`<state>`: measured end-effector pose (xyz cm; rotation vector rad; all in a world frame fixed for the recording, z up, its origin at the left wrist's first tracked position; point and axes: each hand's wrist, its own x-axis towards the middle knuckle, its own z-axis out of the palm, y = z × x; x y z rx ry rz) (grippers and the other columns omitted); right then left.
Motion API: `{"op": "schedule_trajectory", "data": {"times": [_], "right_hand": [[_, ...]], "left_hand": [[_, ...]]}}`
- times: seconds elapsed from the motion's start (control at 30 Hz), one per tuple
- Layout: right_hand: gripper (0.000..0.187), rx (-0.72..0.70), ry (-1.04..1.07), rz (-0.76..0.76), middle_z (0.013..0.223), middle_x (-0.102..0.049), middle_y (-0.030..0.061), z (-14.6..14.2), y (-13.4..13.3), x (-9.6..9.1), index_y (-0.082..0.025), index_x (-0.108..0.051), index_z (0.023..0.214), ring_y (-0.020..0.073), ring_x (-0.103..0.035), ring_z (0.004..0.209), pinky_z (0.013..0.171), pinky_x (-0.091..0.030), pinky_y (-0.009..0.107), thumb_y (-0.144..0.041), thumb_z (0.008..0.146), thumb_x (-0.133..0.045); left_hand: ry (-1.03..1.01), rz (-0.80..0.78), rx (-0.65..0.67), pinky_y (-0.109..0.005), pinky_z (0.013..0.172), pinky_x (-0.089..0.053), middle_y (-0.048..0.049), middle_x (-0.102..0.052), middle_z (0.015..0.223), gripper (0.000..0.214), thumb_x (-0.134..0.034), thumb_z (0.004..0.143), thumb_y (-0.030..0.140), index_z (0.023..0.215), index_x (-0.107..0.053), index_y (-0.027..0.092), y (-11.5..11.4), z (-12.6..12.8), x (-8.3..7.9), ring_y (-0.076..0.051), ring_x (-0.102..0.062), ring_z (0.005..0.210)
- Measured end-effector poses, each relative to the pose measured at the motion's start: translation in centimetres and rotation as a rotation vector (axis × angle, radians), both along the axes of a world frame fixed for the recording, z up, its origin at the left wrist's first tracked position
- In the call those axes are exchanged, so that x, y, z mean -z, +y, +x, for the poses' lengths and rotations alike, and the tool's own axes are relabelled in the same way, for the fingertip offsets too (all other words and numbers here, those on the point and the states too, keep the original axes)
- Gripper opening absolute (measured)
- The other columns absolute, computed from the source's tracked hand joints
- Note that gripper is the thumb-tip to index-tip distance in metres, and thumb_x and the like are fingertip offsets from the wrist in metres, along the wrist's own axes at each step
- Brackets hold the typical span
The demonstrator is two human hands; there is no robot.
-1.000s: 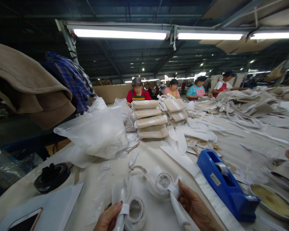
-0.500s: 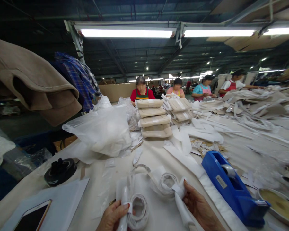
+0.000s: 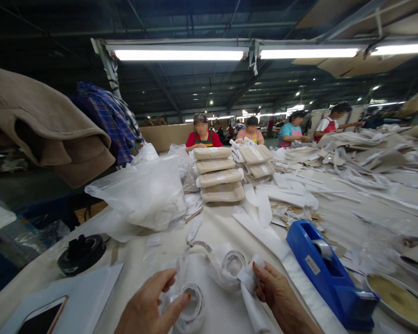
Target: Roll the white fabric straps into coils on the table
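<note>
Two coiled rolls of white strip lie on the table in front of me. My left hand (image 3: 149,306) pinches the near roll (image 3: 191,308) between thumb and forefinger. Fingers curled, my right hand (image 3: 278,297) grips a folded white strip (image 3: 249,290) that runs off the far roll (image 3: 231,265). Both hands sit at the bottom edge of the view, about a hand's width apart.
A blue tape dispenser (image 3: 325,271) stands right of my right hand, with a metal dish (image 3: 399,297) beyond it. A phone (image 3: 42,317) on white paper and a black round object (image 3: 81,247) lie left. A plastic bag (image 3: 142,192), stacked beige pads (image 3: 218,181) and several seated workers are behind.
My left hand has let go of the upright folded strip and reached forward, now pinching the near roll. The view has shifted slightly; my right hand keeps its grip.
</note>
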<state>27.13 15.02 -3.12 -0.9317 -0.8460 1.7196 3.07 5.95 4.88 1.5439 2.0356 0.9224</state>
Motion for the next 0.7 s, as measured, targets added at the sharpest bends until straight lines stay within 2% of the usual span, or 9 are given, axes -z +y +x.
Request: {"op": "schedule_trajectory", "data": {"times": [0.07,0.13,0.2,0.3,0.43,0.57,0.63,0.7], "right_hand": [[0.041,-0.019,-0.087,0.113,0.054,-0.045,-0.0079,0.0,0.0,-0.8,-0.014,-0.058,0.074,0.0036,-0.032,0.047,0.046,-0.025,0.018,-0.052,0.066,-0.073],[0.038,-0.047,-0.15,0.212,0.06,-0.05,-0.0059,0.0,-0.2,-1.9,-0.014,-0.061,0.081,0.0046,-0.034,0.051,0.049,-0.026,0.019,-0.05,0.07,-0.069],[0.037,-0.092,-0.183,0.266,0.067,-0.054,-0.0032,0.0,-0.4,-3.0,-0.014,-0.063,0.087,0.006,-0.038,0.054,0.052,-0.028,0.02,-0.048,0.072,-0.067],[0.037,-0.143,-0.179,0.299,0.069,-0.055,-0.0018,0.0,-0.9,-4.1,-0.013,-0.063,0.088,0.0072,-0.04,0.056,0.054,-0.029,0.021,-0.047,0.073,-0.065],[0.039,-0.116,-0.143,0.251,0.065,-0.052,-0.0031,0.0,-1.0,-3.4,-0.013,-0.06,0.09,0.007,-0.04,0.055,0.053,-0.029,0.021,-0.047,0.073,-0.065],[0.049,-0.117,-0.164,0.147,0.059,-0.049,-0.0054,0.1,-0.7,-1.9,-0.012,-0.058,0.095,0.0067,-0.038,0.051,0.05,-0.026,0.021,-0.049,0.066,-0.07],[0.05,-0.124,-0.206,0.138,0.063,-0.052,-0.0036,0.1,-0.6,-1.6,-0.01,-0.059,0.091,0.0066,-0.039,0.051,0.048,-0.024,0.021,-0.047,0.06,-0.074],[0.048,-0.122,-0.233,0.142,0.063,-0.055,-0.0028,0.1,-0.6,-1.7,-0.01,-0.059,0.086,0.0063,-0.039,0.051,0.047,-0.023,0.02,-0.044,0.057,-0.076]], "left_hand": [[-0.043,-0.055,0.121,-0.029,0.073,-0.042,-0.0049,-0.065,0.09,0.036,-0.06,0.069,0.044,0.096,-0.064,0.02,0.4,2.6,-1.3,-0.023,-0.058,0.082],[-0.047,-0.129,0.244,-0.03,0.075,-0.041,-0.005,-0.063,0.089,0.035,-0.061,0.069,0.038,0.098,-0.063,0.019,1.3,5.3,-1.9,-0.022,-0.057,0.078],[-0.033,-0.179,0.323,-0.03,0.076,-0.04,-0.0065,-0.061,0.093,0.039,-0.061,0.069,0.034,0.104,-0.06,0.016,2.3,7.3,-1.8,-0.021,-0.056,0.079],[-0.04,-0.2,0.359,-0.029,0.076,-0.039,-0.0073,-0.059,0.097,0.04,-0.059,0.068,0.029,0.105,-0.057,0.014,3.6,9.0,-1.3,-0.021,-0.055,0.084],[-0.089,-0.258,0.368,-0.028,0.071,-0.039,-0.0055,-0.061,0.087,0.039,-0.056,0.067,0.026,0.104,-0.056,0.013,4.1,9.0,-0.5,-0.02,-0.056,0.08],[-0.022,-0.248,0.339,-0.031,0.075,-0.039,-0.0058,-0.061,0.087,0.038,-0.051,0.07,0.026,0.107,-0.054,0.013,4.0,7.6,-0.2,-0.02,-0.056,0.08],[0.013,-0.202,0.291,-0.032,0.074,-0.039,-0.0047,-0.059,0.083,0.031,-0.05,0.071,0.025,0.099,-0.055,0.014,4.3,6.6,-0.3,-0.02,-0.054,0.077],[-0.07,-0.202,0.24,-0.032,0.07,-0.04,-0.0026,-0.055,0.075,0.019,-0.047,0.071,0.025,0.086,-0.055,0.015,4.8,5.8,-0.3,-0.019,-0.053,0.074]]}}
